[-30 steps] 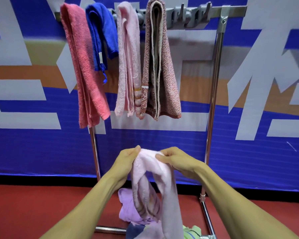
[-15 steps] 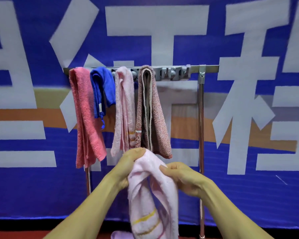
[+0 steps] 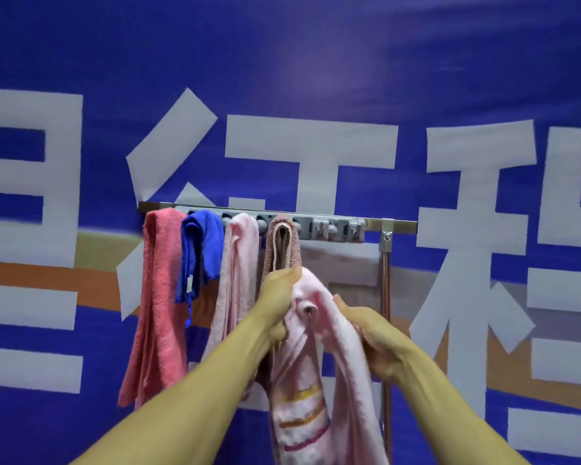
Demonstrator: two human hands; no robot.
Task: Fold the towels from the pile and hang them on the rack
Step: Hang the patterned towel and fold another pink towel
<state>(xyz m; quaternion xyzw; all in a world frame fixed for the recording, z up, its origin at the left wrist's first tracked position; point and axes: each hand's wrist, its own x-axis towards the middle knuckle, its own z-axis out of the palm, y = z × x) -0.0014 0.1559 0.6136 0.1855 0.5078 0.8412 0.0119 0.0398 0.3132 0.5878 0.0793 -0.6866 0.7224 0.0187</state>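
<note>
Two bare forearms reach up from the bottom edge. The left hand (image 3: 277,302) is curled tight round the upper fold of a pale pink striped towel (image 3: 311,374), thumb on top. The right hand (image 3: 366,333) pinches the same towel's other side, fingers bent round the cloth. The towel hangs doubled between them, just below and in front of the metal rack (image 3: 399,224).

Four towels already drape over the rack's top bar from its left end: coral (image 3: 158,297), blue (image 3: 198,250), light pink (image 3: 235,280) and speckled brown (image 3: 284,243). The bar's right end is bare, with grey hooks (image 3: 332,228).

This looks like the hanging step: next, lift the fold over the free bar. No container or pile is visible.
</note>
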